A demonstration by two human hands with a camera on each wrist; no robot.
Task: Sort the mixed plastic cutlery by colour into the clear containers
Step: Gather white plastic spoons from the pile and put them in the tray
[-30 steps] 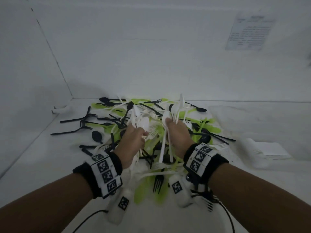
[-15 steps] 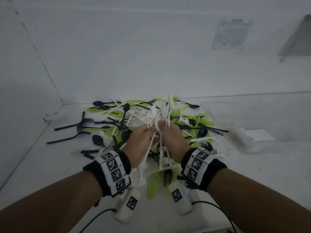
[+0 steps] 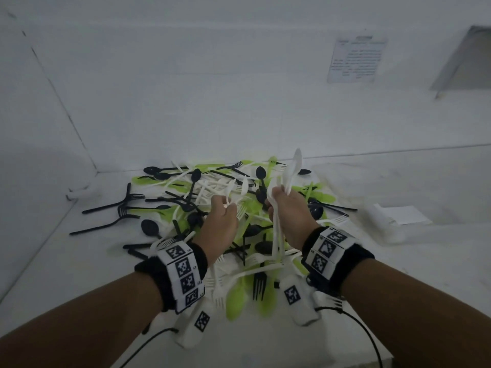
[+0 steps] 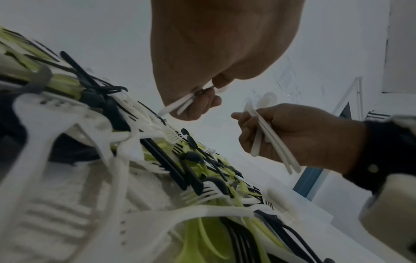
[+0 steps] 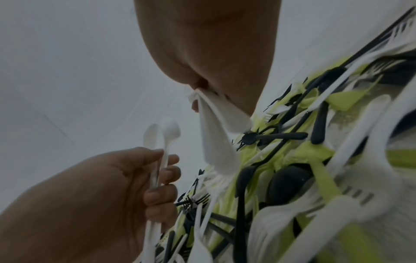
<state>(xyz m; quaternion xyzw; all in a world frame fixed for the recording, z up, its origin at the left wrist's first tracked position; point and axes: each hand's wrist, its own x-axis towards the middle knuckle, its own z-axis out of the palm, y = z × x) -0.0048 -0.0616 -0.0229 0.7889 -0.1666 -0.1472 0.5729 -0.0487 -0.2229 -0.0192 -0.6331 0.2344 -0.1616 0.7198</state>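
Note:
A mixed pile of black, lime-green and white plastic cutlery (image 3: 202, 197) covers the middle of the white table (image 3: 79, 261). Both hands hover just over the pile. My left hand (image 3: 228, 205) pinches a few white spoons (image 3: 235, 188) with their bowls pointing up; the right wrist view shows them in that hand (image 5: 166, 135). My right hand (image 3: 279, 192) grips a bundle of white spoons (image 3: 293, 166), and their handles hang below the fist (image 4: 270, 142). The two hands sit a short gap apart. I cannot pick out any clear container for certain.
White walls close in the table at the back and left. A pale translucent object (image 3: 382, 221) with a paper sheet (image 3: 406, 213) lies right of the pile. A printed notice (image 3: 356, 59) hangs on the back wall. Cables trail from both wrist cameras near the front edge.
Half a second ago the hands were pressed together over the pile. They have since drawn apart, each keeping its white spoons, and the right hand's bundle now stands higher.

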